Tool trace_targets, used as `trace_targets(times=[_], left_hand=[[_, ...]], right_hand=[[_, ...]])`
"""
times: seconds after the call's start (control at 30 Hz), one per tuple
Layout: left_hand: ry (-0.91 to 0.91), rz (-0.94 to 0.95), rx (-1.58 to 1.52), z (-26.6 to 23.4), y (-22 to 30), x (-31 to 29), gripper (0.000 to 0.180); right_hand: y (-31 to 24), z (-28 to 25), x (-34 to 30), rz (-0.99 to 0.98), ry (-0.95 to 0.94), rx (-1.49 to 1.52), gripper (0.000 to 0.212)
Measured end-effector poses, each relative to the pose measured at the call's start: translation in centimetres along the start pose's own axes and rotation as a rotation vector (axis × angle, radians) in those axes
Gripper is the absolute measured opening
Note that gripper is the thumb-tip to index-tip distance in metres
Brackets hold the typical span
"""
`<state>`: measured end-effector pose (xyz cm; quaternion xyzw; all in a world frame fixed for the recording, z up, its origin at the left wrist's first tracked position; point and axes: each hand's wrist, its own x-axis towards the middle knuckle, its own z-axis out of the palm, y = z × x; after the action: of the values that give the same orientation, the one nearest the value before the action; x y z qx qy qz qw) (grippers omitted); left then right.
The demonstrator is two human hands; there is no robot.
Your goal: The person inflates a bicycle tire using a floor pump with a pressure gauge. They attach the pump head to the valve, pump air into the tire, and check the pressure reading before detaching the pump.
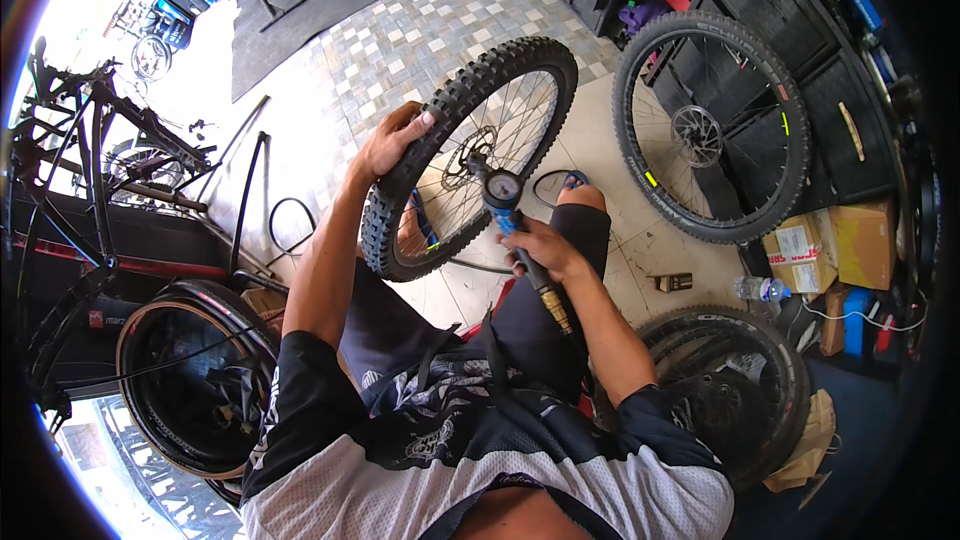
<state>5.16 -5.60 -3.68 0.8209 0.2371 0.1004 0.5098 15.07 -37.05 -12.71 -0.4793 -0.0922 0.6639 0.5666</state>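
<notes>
A knobby bicycle wheel (470, 100) with spokes and a disc rotor stands upright in front of my knees. My left hand (392, 140) grips its tyre at the upper left edge. My right hand (540, 245) is closed around the blue handle of an air inflator gun with a round pressure gauge (502, 187), held against the wheel's rim area. A brass hose fitting (555, 310) sticks out below my right hand. I am seated, in black shorts and a black and white jersey.
A second wheel (712, 125) with a disc rotor leans on black cabinets at right. Cardboard boxes (835, 245) and a water bottle (760, 288) lie beside it. Tyres lie at lower right (740, 380) and lower left (190, 380). A bicycle frame (90, 170) stands left.
</notes>
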Motion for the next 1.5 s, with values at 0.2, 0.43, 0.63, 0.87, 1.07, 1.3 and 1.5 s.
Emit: trace_targets(times=[0.2,0.43,0.63,0.87,1.07,1.3,1.5], left_hand=[[-0.102,-0.139,0.014,-0.4,0.2,-0.5,0.074],[-0.106,-0.152,-0.005,-0.2,0.7,-0.2,0.076],[-0.109,-0.151,-0.044,0.2,1.5,-0.1,0.074],[-0.112,-0.139,-0.006,0.2,2.5,-0.5,0.072],[-0.114,-0.153,-0.003,0.2,2.5,-0.5,0.072],[-0.091,-0.142,0.014,0.3,2.0,-0.4,0.075],[-0.108,-0.130,-0.022,0.5,1.6,-0.4,0.076]], right_hand=[[0.5,3.5,1.8,-0.123,0.049,-0.221,0.044],[-0.4,3.5,2.7,-0.153,0.220,-0.498,0.044],[-0.7,3.4,2.4,-0.153,0.182,-0.479,0.046],[-1.1,3.9,2.7,-0.119,0.173,-0.457,0.046],[-1.0,3.9,2.8,-0.110,0.177,-0.445,0.047],[-1.0,3.9,2.9,-0.125,0.166,-0.425,0.047],[-0.8,4.2,2.3,-0.159,0.142,-0.411,0.044]])
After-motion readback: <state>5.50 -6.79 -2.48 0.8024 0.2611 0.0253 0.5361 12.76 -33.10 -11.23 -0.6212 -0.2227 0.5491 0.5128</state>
